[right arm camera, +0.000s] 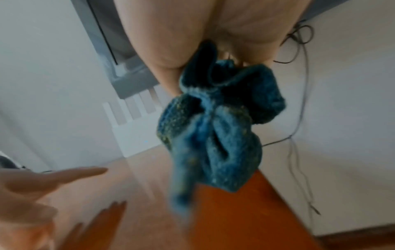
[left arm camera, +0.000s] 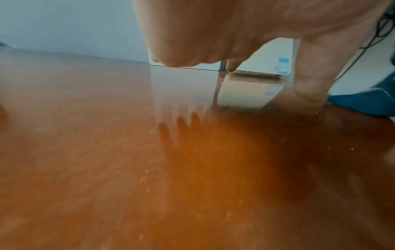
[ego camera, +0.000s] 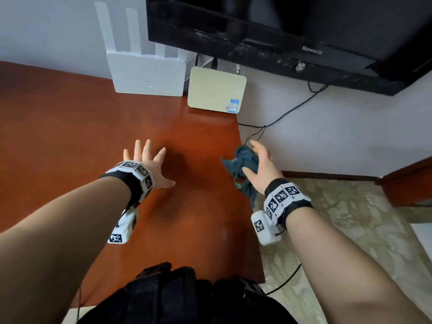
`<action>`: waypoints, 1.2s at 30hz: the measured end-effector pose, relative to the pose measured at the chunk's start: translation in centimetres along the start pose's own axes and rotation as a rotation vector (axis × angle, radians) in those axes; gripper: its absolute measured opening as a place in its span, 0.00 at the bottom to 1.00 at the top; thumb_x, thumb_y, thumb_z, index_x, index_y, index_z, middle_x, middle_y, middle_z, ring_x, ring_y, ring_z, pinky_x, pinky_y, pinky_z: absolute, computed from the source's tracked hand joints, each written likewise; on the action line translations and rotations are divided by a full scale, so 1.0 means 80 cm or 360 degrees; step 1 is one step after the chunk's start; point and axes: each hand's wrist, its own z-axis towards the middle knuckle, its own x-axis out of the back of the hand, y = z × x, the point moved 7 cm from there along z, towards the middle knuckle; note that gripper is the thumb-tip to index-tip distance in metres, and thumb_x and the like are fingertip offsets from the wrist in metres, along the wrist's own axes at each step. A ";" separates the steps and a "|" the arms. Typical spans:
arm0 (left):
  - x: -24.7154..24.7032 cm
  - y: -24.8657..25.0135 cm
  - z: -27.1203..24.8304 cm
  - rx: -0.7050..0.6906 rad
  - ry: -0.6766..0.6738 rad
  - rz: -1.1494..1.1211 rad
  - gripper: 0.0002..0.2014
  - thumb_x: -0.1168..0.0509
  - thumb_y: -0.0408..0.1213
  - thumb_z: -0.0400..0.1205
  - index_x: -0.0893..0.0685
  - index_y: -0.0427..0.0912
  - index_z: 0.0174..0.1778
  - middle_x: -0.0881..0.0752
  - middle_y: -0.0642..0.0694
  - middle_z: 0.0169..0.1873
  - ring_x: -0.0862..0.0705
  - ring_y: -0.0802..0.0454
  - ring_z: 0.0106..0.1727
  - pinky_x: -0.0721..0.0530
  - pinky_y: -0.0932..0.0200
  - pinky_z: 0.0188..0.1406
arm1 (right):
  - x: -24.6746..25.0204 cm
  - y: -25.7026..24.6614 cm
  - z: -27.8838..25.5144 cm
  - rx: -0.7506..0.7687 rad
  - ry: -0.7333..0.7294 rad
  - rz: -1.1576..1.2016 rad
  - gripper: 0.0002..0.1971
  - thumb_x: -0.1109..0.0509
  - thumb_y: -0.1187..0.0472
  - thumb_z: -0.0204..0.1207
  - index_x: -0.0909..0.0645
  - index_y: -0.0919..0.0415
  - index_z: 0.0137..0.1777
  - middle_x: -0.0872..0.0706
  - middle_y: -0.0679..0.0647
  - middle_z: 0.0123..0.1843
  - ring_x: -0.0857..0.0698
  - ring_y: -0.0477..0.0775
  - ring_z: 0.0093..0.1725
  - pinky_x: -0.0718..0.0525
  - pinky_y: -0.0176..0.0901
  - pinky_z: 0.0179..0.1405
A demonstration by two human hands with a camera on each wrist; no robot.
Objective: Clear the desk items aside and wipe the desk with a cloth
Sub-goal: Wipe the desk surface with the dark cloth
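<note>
Right hand (ego camera: 261, 169) clutching the bunched blue cloth (ego camera: 244, 166) at the desk (ego camera: 70, 141) edge, centre-right of frame, left hand (ego camera: 149, 164) spread and empty at centre, so wiping looks ready to begin: next, cloth down flat.

Television (ego camera: 280, 38) cut off by top and right edges of head view; screen content not discernible. Sticker (ego camera: 234, 105) print on beige box (ego camera: 216, 88) too small to read. Cloth (right arm camera: 213, 132) lower end motion-blurred in right wrist view. Left hand (left arm camera: 224, 30) fingers cropped by frame top, contact with desk (left arm camera: 107, 169) undetermined
</note>
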 end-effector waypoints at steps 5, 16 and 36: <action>0.000 -0.012 0.021 0.0013 -0.0014 0.0067 0.52 0.37 0.67 0.73 0.64 0.54 0.82 0.68 0.43 0.81 0.71 0.41 0.81 0.63 0.36 0.79 | -0.062 -0.050 0.011 0.0361 -0.0370 -0.0342 0.25 0.40 0.48 0.82 0.37 0.46 0.78 0.40 0.51 0.81 0.41 0.57 0.81 0.39 0.55 0.78; 0.006 -0.047 0.082 0.0015 -0.0179 0.0064 0.66 0.30 0.72 0.60 0.73 0.57 0.78 0.75 0.44 0.79 0.74 0.40 0.79 0.66 0.34 0.77 | -0.160 -0.083 0.046 0.0686 -0.0680 -0.1043 0.30 0.46 0.54 0.85 0.57 0.36 0.81 0.62 0.51 0.85 0.61 0.59 0.83 0.50 0.59 0.79; 0.004 -0.048 0.093 -0.0006 -0.0252 0.0106 0.69 0.30 0.74 0.57 0.76 0.56 0.77 0.78 0.44 0.77 0.74 0.37 0.79 0.66 0.30 0.75 | -0.010 0.037 0.167 -0.0408 0.0110 -0.0298 0.28 0.43 0.66 0.82 0.39 0.47 0.80 0.36 0.62 0.77 0.22 0.67 0.65 0.24 0.50 0.64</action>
